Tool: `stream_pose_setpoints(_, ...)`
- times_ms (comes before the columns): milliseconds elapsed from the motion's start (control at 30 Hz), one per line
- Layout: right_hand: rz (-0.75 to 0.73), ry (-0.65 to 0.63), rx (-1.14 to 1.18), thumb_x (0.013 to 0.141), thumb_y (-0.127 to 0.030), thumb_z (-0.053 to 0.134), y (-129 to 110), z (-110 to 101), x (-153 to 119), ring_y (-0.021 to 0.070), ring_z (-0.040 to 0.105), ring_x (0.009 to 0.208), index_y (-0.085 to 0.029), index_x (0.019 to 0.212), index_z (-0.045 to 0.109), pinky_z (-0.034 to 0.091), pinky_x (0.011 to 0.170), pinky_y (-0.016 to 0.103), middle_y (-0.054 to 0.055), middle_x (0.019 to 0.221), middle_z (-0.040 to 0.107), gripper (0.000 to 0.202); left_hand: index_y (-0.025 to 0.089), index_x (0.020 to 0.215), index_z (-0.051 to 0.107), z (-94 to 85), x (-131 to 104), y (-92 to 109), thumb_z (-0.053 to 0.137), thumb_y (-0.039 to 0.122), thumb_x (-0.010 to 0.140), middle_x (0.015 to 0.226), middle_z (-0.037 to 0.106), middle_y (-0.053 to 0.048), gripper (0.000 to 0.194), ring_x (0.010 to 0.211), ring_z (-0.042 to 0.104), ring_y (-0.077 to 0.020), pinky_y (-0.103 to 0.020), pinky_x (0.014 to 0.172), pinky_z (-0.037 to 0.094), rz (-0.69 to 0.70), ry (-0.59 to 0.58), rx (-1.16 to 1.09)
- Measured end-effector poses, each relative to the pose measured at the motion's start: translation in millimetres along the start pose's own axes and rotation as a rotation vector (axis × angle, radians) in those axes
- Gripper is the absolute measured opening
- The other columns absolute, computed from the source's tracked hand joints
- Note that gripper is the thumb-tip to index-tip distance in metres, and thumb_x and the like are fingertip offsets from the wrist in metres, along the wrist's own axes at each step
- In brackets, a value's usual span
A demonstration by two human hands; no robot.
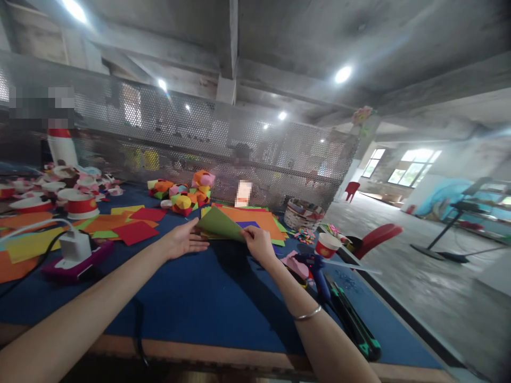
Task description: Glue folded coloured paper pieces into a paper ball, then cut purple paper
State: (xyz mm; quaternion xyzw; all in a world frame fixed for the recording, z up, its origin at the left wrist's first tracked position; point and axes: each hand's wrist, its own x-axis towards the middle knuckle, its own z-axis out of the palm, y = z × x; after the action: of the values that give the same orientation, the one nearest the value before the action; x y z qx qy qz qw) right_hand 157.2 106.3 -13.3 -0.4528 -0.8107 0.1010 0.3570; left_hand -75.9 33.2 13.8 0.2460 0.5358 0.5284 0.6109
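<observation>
My right hand (259, 242) pinches the near right edge of an olive-green paper sheet (219, 221), which is lifted and bent above a pile of coloured papers. My left hand (186, 239) is open at the sheet's left corner. Its fingers are stretched out, and the thumb is close to the paper; whether it touches I cannot tell. Under the green sheet, the pile shows an orange sheet (263, 218) on top, with green, yellow and blue edges sticking out. A silver bangle (307, 315) circles my right wrist.
A purple power strip (77, 263) with a white plug and loose coloured sheets (138, 232) are at left. Folded paper pieces (183, 202) stand behind. At right are a woven basket (304, 214), a paper cup (327, 246), a blue glue gun (319, 276) and a black-green cutter (353, 319).
</observation>
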Motion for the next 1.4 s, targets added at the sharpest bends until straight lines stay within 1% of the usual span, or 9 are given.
stream_pose_setpoints(167, 0.031, -0.009, 0.059, 0.090, -0.029, 0.061, -5.7, 3.6, -2.1, 0.0216, 0.069, 0.070, -0.021, 0.081, 0.078, 0.050, 0.068, 0.030, 0.004, 0.074, 0.077, 0.021, -0.005, 0.139, 0.050, 0.6, -0.3, -3.7, 0.038, 0.047, 0.107, 0.087, 0.076, -0.024, 0.062, 0.074, 0.078, -0.0283, -0.033, 0.067, 0.064, -0.066, -0.100, -0.122)
stream_pose_setpoints(333, 0.063, -0.052, 0.192, 0.082, -0.030, 0.074, -11.1, 14.3, -10.9, 0.0211, 0.069, 0.069, -0.020, 0.074, 0.077, 0.050, 0.065, 0.029, 0.004, 0.071, 0.076, 0.014, 0.007, 0.129, 0.063, -4.4, -1.9, -5.5, 0.038, 0.032, 0.108, 0.085, 0.077, -0.015, 0.041, 0.074, 0.078, -0.0228, -0.030, 0.072, 0.065, 0.010, -0.106, -0.208)
stream_pose_setpoints(500, -0.093, -0.202, 0.283, 0.080, -0.020, 0.078, -8.2, 23.4, -17.6, 0.0225, 0.075, 0.091, -0.022, 0.076, 0.076, 0.055, 0.085, 0.033, 0.004, 0.094, 0.081, 0.005, 0.009, 0.125, 0.064, -9.9, 4.7, -13.6, 0.048, 0.024, 0.105, 0.091, 0.078, -0.012, 0.030, 0.076, 0.077, -0.0221, -0.038, 0.077, 0.066, 0.077, -0.135, -0.240)
stream_pose_setpoints(733, -0.259, -0.233, 0.189, 0.080, -0.027, 0.086, -30.0, 33.9, -10.7, 0.0295, 0.068, 0.122, -0.022, 0.124, 0.069, 0.050, 0.106, 0.045, 0.013, 0.130, 0.073, 0.048, 0.015, 0.109, 0.071, -8.3, 10.4, -27.0, 0.062, 0.019, 0.098, 0.091, 0.077, -0.008, 0.015, 0.073, 0.075, -0.0211, -0.037, 0.073, 0.064, 0.105, -0.265, -0.186)
stream_pose_setpoints(933, -0.274, -0.298, 0.211, 0.088, -0.028, 0.077, -41.2, 41.3, -8.7, 0.0287, 0.071, 0.116, -0.025, 0.134, 0.064, 0.052, 0.101, 0.044, 0.011, 0.128, 0.074, 0.048, 0.016, 0.095, 0.073, -15.0, 13.3, -28.8, 0.062, 0.018, 0.098, 0.089, 0.076, -0.006, 0.011, 0.077, 0.072, -0.0186, -0.033, 0.073, 0.061, 0.166, -0.388, -0.207)
stream_pose_setpoints(1033, -0.160, -0.262, 0.402, 0.089, -0.040, 0.074, -38.6, 48.0, -9.7, 0.0284, 0.071, 0.116, -0.022, 0.134, 0.064, 0.052, 0.102, 0.045, 0.012, 0.128, 0.074, 0.049, 0.018, 0.102, 0.074, -15.3, 11.8, -31.9, 0.065, 0.023, 0.097, 0.096, 0.077, -0.007, 0.012, 0.081, 0.073, -0.0194, -0.037, 0.080, 0.062, 0.166, -0.374, -0.154)
stream_pose_setpoints(1167, 0.194, -0.127, 0.762, 0.087, -0.054, 0.073, -42.9, 59.4, -1.4, 0.0276, 0.070, 0.118, -0.020, 0.130, 0.063, 0.055, 0.101, 0.043, 0.015, 0.133, 0.071, 0.056, 0.023, 0.123, 0.072, -7.2, 7.5, -40.9, 0.072, 0.029, 0.094, 0.110, 0.077, -0.008, 0.030, 0.088, 0.073, -0.0194, -0.036, 0.085, 0.061, 0.217, -0.376, 0.001)
stream_pose_setpoints(1267, 0.353, -0.070, 0.769, 0.080, -0.052, 0.079, -51.2, 62.7, 7.2, 0.0284, 0.071, 0.116, -0.016, 0.131, 0.061, 0.055, 0.101, 0.043, 0.019, 0.133, 0.070, 0.065, 0.025, 0.129, 0.070, -2.5, 5.4, -47.5, 0.079, 0.035, 0.089, 0.117, 0.076, -0.008, 0.041, 0.096, 0.071, -0.0192, -0.033, 0.088, 0.058, 0.271, -0.388, 0.093)
stream_pose_setpoints(1400, 0.347, -0.009, 0.683, 0.071, -0.048, 0.087, -56.0, 64.1, 11.5, 0.0279, 0.072, 0.113, -0.015, 0.128, 0.062, 0.055, 0.100, 0.041, 0.019, 0.128, 0.072, 0.071, 0.028, 0.132, 0.069, -2.7, 6.3, -52.4, 0.084, 0.048, 0.081, 0.126, 0.074, -0.007, 0.057, 0.109, 0.068, -0.0230, -0.034, 0.092, 0.055, 0.321, -0.409, 0.185)
